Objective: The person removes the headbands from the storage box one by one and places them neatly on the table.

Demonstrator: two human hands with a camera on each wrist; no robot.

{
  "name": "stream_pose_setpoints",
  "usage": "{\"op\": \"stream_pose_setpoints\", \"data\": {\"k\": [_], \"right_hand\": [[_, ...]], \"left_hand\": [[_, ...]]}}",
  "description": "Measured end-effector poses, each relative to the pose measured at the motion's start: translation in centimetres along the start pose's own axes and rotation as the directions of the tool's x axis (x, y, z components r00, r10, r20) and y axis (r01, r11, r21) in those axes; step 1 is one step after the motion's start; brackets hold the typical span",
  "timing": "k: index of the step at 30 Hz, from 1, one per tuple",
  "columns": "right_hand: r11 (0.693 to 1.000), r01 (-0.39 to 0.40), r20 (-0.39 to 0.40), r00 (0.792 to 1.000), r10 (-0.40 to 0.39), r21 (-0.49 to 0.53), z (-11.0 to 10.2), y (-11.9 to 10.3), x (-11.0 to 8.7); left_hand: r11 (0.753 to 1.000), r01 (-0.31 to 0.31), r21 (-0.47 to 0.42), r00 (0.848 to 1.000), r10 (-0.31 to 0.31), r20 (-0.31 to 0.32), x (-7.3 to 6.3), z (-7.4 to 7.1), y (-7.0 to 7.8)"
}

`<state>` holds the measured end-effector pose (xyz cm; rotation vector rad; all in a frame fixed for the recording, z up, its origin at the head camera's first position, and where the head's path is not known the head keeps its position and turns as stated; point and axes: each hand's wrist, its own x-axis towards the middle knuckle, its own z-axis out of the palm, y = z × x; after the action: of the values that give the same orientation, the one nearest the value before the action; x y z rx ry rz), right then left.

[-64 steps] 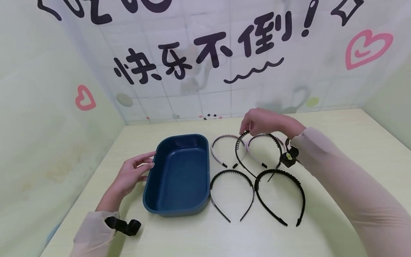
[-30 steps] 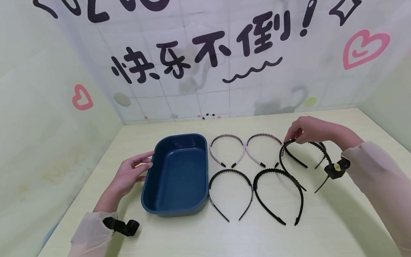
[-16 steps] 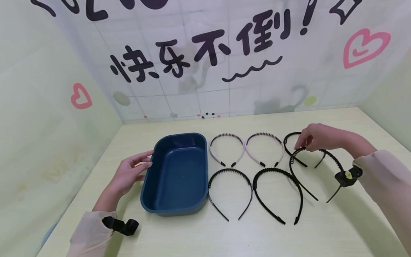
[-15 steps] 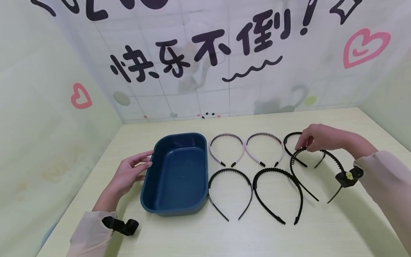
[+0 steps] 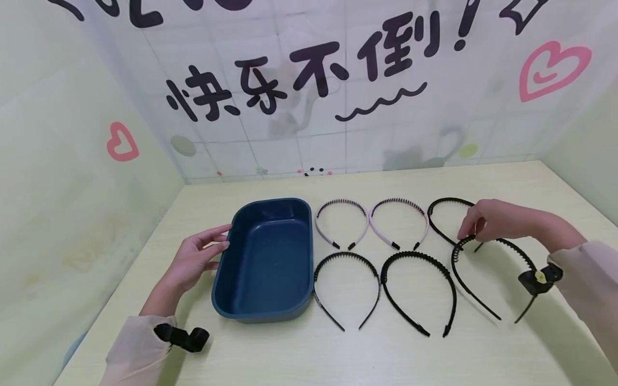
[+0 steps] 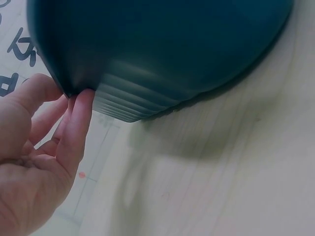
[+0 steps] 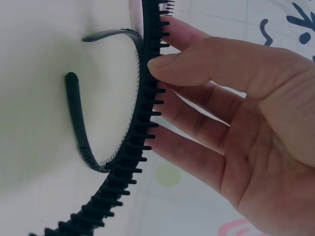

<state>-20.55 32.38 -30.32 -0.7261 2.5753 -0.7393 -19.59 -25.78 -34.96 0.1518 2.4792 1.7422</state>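
In the head view my left hand [image 5: 195, 260] is at the left side of a dark blue rectangular plastic tub [image 5: 270, 262]. The left wrist view has its fingertips pinching the tub's rim [image 6: 69, 94]. My right hand [image 5: 497, 221] holds a black toothed headband [image 5: 463, 287] by the top of its arch, tilted, its ends pointing toward me. Seen from the right wrist, the thumb lies on the toothed side [image 7: 147, 93], with fingers behind. Partly behind that hand lies another black headband [image 5: 436, 228]. A thick black headband [image 5: 420, 256] lies to the left of the held one.
Between the tub and the right hand, two lilac headbands with dark teeth, a left one [image 5: 318, 228] and a right one [image 5: 379, 230], lie in the back row. A thin black headband [image 5: 347, 254] lies in front, close to the tub. A printed curtain [image 5: 309, 139] stands behind the pale table [image 5: 270, 354].
My right hand has carried the black headband rightward from above the lilac headbands, then toward me and lower, beside the front row. The left hand has stayed on the tub.
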Motion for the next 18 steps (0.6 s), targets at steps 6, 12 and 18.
{"op": "stream_pose_setpoints", "data": {"k": [6,12,18], "right_hand": [[1.0,0.01,0.004,1.0,-0.01,-0.001,0.7,0.5,-0.4],[0.999,0.048,0.001,0.999,-0.048,-0.007,1.1,0.8,-0.6],[0.996,0.09,0.009,0.996,-0.09,-0.004,1.7,1.1,-0.6]], "left_hand": [[1.0,-0.006,-0.008,1.0,0.006,0.005,0.0,0.0,0.0],[1.0,-0.001,-0.006,1.0,0.001,0.004,0.0,-0.1,0.0],[1.0,-0.003,-0.004,1.0,0.003,0.003,0.0,-0.1,0.0]]}}
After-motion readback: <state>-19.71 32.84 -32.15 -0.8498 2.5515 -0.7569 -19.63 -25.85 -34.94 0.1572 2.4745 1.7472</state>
